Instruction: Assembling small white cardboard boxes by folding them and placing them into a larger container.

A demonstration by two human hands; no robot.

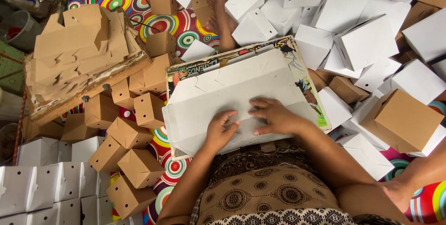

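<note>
A flat white cardboard box blank lies unfolded on a printed board across my lap. My left hand presses on the blank's near edge with fingers bent. Beside it, my right hand rests flat on the blank, fingers spread toward the left. The two hands almost touch. Neither hand grips anything; both lie on the white sheet.
Folded white boxes are heaped at the back and right. Brown folded boxes pile up at the left, with one more brown box at the right. A stack of flat brown blanks sits on a wooden board. A foot lies on the patterned mat.
</note>
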